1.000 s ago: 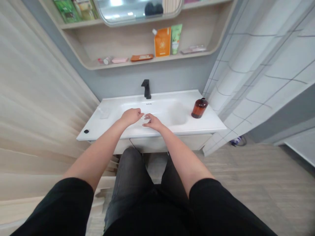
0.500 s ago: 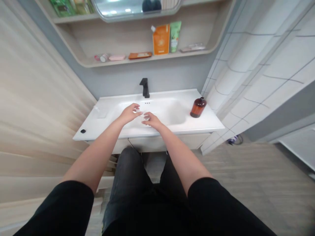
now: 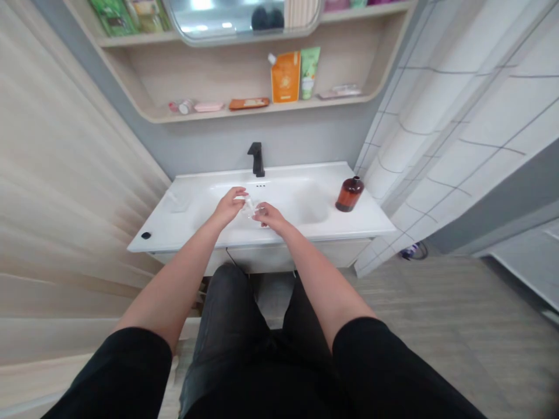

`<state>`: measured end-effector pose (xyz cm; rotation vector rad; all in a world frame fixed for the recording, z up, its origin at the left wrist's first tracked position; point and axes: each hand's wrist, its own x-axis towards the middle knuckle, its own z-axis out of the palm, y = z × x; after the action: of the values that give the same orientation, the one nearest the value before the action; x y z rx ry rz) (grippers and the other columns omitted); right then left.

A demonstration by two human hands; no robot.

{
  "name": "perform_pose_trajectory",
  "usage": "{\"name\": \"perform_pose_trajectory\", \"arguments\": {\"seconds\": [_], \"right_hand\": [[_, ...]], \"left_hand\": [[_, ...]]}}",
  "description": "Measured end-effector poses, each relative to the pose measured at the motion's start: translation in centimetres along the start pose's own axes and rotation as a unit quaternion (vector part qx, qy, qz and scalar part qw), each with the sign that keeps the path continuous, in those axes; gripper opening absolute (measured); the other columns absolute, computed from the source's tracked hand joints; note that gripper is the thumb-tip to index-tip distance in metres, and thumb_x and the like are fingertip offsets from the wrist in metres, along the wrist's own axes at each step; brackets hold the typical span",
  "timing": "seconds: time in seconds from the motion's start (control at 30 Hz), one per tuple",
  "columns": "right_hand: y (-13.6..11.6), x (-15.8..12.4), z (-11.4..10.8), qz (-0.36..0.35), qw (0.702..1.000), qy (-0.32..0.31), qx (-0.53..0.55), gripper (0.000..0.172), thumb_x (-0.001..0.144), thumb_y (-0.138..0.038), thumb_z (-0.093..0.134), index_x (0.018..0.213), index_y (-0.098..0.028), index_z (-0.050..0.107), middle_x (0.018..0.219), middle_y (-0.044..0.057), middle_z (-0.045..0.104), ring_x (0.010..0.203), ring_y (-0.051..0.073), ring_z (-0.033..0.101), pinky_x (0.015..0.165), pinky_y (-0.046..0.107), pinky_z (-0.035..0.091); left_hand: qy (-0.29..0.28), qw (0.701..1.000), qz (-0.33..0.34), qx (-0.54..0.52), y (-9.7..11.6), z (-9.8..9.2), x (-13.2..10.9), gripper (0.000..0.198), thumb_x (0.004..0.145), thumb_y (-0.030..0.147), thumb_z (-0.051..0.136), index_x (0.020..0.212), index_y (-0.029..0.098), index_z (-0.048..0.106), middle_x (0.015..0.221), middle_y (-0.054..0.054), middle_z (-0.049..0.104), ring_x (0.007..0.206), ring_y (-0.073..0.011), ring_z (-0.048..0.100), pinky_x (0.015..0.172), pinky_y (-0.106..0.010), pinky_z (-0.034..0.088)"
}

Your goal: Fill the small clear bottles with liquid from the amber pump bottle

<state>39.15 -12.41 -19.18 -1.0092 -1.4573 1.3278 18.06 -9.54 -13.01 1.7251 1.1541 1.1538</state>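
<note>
Clear object [image 3: 250,206] | between left hand [image 3: 227,208], right hand [image 3: 271,217] | fingers curled, grip unclear

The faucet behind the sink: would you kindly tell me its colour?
The faucet is black, seen best in the head view.

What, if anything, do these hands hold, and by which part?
A small clear object, blurred, between the fingertips of left hand and right hand; the part held cannot be told.
</note>
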Motion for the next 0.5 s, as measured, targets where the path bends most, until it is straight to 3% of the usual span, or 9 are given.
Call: {"name": "perform_pose_trajectory", "arguments": {"seconds": [0.13,0.27,0.5], "right_hand": [[-0.1,-0.1,0.0,0.009,1.000,0.000,-0.008,0.053,0.071,-0.051,0.088,0.110,-0.026,0.062,0.094,-0.003,0.069,0.067,0.011,0.058,0.058,0.022,0.048],[-0.1,-0.1,0.0,0.005,1.000,0.006,-0.004,0.048,0.071,-0.051,0.084,0.106,-0.026,0.061,0.096,-0.002,0.068,0.075,0.013,0.060,0.058,0.020,0.048],[0.1,0.1,0.1,0.006,1.000,0.015,-0.015,0.049,0.071,-0.048,0.083,0.108,-0.027,0.060,0.101,0.000,0.069,0.083,0.016,0.063,0.060,0.021,0.050]], "left_hand": [[0.001,0.999,-0.013,0.045,0.6,0.0,-0.3,0.060,0.072,0.031,0.082,0.129,0.024,0.066,0.129,-0.010,0.075,0.089,-0.0201,0.073,0.093,-0.041,0.061],[-0.018,1.000,-0.001,0.022,1.4,-0.1,-0.2,0.053,0.073,0.029,0.076,0.125,0.024,0.067,0.131,-0.009,0.077,0.099,-0.0219,0.076,0.098,-0.041,0.061],[0.017,0.994,-0.031,0.103,2.8,0.9,0.1,0.057,0.069,0.034,0.091,0.121,0.024,0.071,0.120,-0.008,0.080,0.089,-0.0217,0.075,0.096,-0.044,0.062]]}}
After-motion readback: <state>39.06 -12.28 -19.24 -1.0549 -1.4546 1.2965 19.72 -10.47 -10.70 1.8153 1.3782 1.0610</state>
